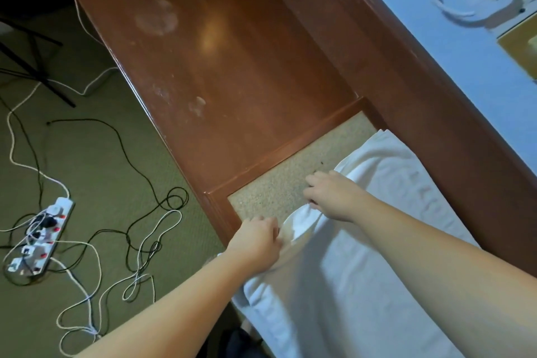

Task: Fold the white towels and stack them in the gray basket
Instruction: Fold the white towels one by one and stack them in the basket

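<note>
A white terry-cloth towel (377,212) lies spread along the near right part of a long reddish-brown wooden bench (220,73), over a speckled beige inset panel (279,180) set into the bench top. The towel runs from the far end of the panel down toward the bottom of the view, under both forearms.

Both hands are at the towel's left edge, near each other. The left hand (255,238) has its fingers curled and pinches the edge of the cloth where it bunches into a raised fold. The right hand (331,197), just beyond it, also has its fingers bent down and grips the same edge; its fingertips reach past the cloth onto the beige panel.

On the green carpeted floor (96,160) left of the bench lie a white power strip (40,235) and tangled black and white cables (136,238).
</note>
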The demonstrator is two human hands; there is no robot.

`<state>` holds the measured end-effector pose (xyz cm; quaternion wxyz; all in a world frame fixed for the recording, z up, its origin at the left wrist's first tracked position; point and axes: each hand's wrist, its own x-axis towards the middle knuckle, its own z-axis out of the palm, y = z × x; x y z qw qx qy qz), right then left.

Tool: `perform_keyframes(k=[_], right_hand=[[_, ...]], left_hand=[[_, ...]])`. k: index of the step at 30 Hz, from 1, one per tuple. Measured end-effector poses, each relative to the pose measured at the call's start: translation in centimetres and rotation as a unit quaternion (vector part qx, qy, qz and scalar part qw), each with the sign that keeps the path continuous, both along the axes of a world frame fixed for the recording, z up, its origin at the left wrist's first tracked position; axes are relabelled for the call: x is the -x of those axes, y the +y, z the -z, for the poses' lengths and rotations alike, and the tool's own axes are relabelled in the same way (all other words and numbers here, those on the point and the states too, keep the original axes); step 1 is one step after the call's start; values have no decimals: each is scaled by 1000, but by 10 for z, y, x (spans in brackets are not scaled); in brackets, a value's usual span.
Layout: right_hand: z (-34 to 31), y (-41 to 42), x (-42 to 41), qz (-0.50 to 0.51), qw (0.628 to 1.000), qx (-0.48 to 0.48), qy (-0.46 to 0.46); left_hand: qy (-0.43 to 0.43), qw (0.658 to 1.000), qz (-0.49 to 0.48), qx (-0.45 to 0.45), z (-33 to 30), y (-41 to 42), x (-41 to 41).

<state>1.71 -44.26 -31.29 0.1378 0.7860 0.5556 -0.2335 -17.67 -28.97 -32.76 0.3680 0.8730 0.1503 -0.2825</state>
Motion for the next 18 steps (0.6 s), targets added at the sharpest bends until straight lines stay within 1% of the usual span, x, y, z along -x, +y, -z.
perform_keyframes(k=[1, 4, 7, 10, 12, 15, 16, 18], right_hand=[[-1, -1, -1, -5, 1000, -7, -3], [-5, -1, -3, -11, 1000, 5, 1], [-13, 2, -8, -10, 999, 42, -7], [-16, 5, -18, -28, 994, 90, -50], [-20, 9, -24, -16, 993, 90, -70], [-30, 17, -30, 54, 994, 64, -68], [-32, 18, -32, 62, 994, 64, -62], [-35, 18, -37, 47, 993, 93, -60]], left_hand=[[-15, 1000, -18, 11, -1, 1, 2], [-50, 990, -129, 32, -2, 8, 4], [-72, 982, -174, 21, 2, 21, 5], [-49, 987, -154, 25, 5, 34, 6], [-19, 993, -118, 25, 7, 45, 10], [18, 999, -37, 3, 7, 63, 18], [23, 1000, -14, -5, 7, 69, 21], [27, 1000, 6, -13, 7, 79, 29]])
